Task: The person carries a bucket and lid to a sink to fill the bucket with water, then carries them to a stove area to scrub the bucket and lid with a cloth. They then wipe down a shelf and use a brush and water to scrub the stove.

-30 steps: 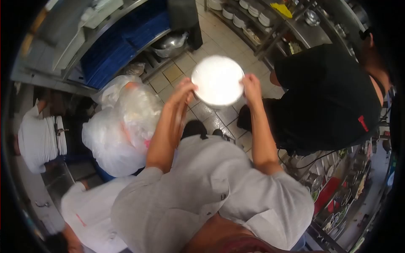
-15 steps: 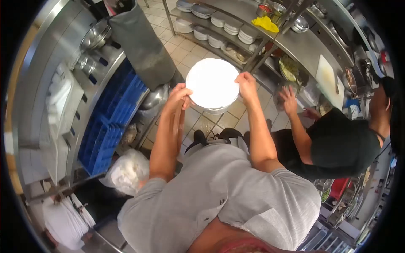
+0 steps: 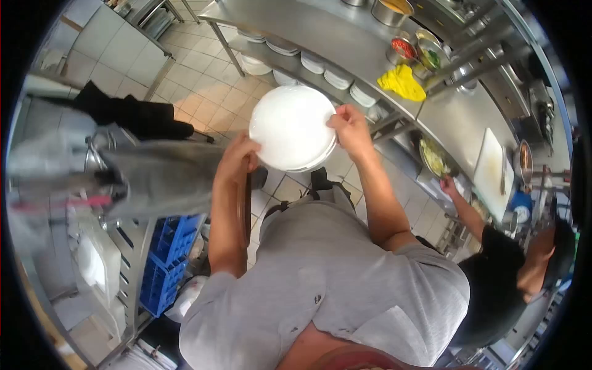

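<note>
Held out in front of my body is a white round lidded bucket (image 3: 293, 126), its flat top facing up at me. My left hand (image 3: 239, 154) grips its left edge, fingers curled at the rim. On the opposite side, my right hand (image 3: 350, 131) is closed on the right edge. Part of the bucket's lower wall shows below the lid; most of it is hidden. A long brown strip (image 3: 243, 213), whose kind I cannot make out, runs along my left forearm.
A steel table (image 3: 296, 31) stands ahead, with stacked white dishes (image 3: 338, 77) beneath and a yellow cloth (image 3: 402, 82) on it. At right, a co-worker (image 3: 493, 283) reaches toward a bowl of cut greens (image 3: 433, 157). Blue racks (image 3: 163, 271) and a blurred grey-clothed person (image 3: 166, 179) are at left.
My body has turned and moved forward with the bucket still in both hands. The steel table is nearer, the grey figure has swung left, and the co-worker's arm now stretches to the greens.
</note>
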`<state>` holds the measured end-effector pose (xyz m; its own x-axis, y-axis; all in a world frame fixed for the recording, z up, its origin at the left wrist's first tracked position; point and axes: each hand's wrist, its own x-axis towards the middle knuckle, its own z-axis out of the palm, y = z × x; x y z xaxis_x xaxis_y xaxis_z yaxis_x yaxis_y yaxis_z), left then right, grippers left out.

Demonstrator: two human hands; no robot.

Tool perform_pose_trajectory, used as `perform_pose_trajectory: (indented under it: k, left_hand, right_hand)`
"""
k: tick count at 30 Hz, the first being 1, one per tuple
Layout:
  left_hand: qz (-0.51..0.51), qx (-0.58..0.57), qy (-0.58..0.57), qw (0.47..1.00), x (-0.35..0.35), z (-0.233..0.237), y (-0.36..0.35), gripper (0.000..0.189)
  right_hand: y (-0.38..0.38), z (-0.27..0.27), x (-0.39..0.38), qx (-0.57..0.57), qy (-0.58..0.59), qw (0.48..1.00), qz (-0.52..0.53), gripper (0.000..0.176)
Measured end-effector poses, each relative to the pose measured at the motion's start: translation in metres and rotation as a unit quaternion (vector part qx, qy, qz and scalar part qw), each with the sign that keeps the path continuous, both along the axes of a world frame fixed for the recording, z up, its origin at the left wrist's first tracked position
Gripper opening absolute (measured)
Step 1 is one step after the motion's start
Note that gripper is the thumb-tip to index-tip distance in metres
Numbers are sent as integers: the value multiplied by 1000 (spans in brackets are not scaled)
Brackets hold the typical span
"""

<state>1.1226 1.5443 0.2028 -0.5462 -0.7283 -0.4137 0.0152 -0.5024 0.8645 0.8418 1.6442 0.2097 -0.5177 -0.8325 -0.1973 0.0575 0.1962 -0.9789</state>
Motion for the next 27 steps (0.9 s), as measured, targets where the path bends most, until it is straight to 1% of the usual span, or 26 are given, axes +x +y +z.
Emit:
perform_pose_trajectory:
  k: [1,2,5,6,7,9,10,11,13,15,17,18,19,21,24,27]
  left_hand:
    - [37,-12,-11,999,-9,5,-19,38]
    - [55,5,22,998,-13,6,-42,35]
    - [102,6,15,995,-18,-7,-121,32]
    - [129,0,33,991,-26,2,-142,28]
    - [140,-5,24,990,-30,8,-164,27]
    - [165,-12,17,986,-33,9,-216,26]
    - [132,-9,45,990,-28,1,-248,30]
    - [130,-7,59,990,-25,-9,-279,31]
    - [118,6,71,990,-21,-10,-333,33]
    - [111,19,52,992,-19,-5,-382,35]
    - [107,6,23,994,-17,4,-428,34]
    - [95,10,35,995,-12,0,-453,34]
    - [80,21,26,996,-11,11,-475,34]
    - [75,12,32,997,-6,11,-519,35]
    - [75,-1,11,997,6,14,-584,39]
    - [92,-18,-28,995,18,18,-645,41]
  right_hand:
    - [-27,1,-8,2,10,1000,14,24]
    - [-54,1,-14,6,21,999,31,25]
    - [-136,3,-28,20,47,994,95,29]
    - [-161,9,-30,33,56,991,115,31]
    - [-184,13,-31,48,68,988,132,32]
    - [-232,14,-30,65,10,986,150,33]
    - [-262,13,-31,74,-17,984,159,33]
    - [-289,14,-30,67,-11,985,157,33]
    - [-340,18,-24,62,-13,988,144,33]
    - [-384,22,-21,53,-26,990,131,32]
    - [-433,10,-24,29,-42,991,124,32]
    - [-457,4,-26,19,-26,992,123,32]
    - [-482,19,-18,38,-44,994,97,31]
    - [-530,32,-13,16,-69,993,98,29]
    - [-605,33,-10,26,-62,988,140,27]
    - [-675,34,4,2,-44,988,150,25]
